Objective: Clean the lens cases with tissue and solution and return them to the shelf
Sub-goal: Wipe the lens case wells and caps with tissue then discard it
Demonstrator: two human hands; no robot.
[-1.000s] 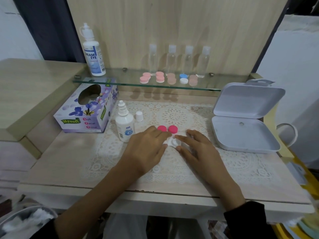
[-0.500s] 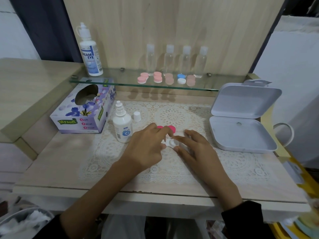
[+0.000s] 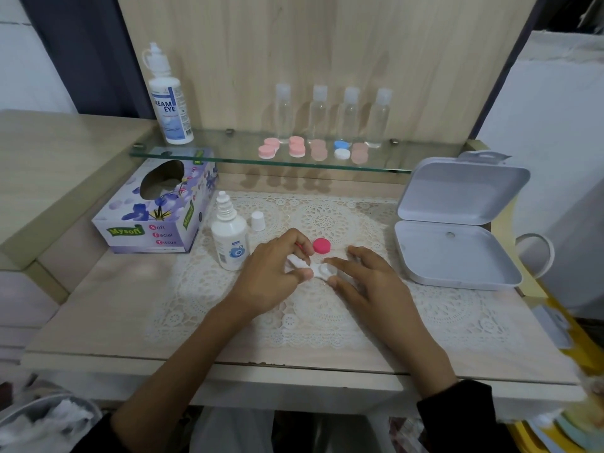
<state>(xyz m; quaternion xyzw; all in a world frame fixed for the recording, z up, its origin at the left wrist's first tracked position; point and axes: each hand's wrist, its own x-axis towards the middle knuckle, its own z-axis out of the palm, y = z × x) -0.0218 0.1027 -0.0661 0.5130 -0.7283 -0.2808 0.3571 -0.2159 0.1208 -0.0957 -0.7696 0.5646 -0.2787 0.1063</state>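
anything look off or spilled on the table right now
No spill or damage shows. The small solution bottle stands uncapped, its white cap beside it on the lace mat, and a pink lid lies loose behind the open lens case, as fits mid-cleaning; the left hand pinches tissue.

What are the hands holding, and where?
The left hand pinches a tissue wad between thumb and fingers; the right hand holds the white lens case by its right cup, with fingertips.

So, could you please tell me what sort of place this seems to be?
Probably a home vanity corner: a glass shelf holding lens cases and clear bottles, a tissue box, and a lace mat.
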